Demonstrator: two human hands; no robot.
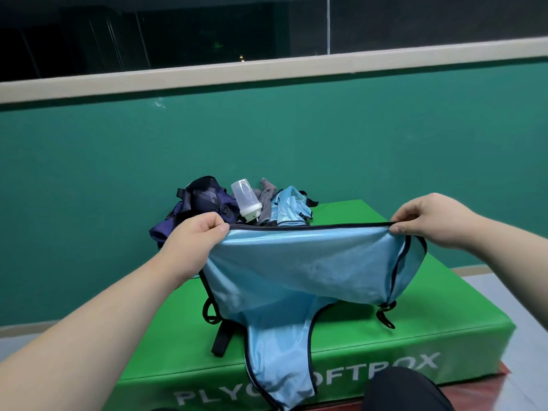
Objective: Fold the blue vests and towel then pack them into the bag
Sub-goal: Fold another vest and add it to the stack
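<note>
Light-blue vest [296,268] held spread above green plyo box [444,315], near edge; left hand [198,232] and right hand [427,218] each pinching black-trimmed top hem. Navy bag [201,203], second vest [292,206] at box far edge.

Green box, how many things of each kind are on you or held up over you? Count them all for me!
Light blue vests: 2 (one held up, one crumpled behind it)
Dark bag: 1
Bottle: 1
Grey cloth: 1
Total: 5
</note>
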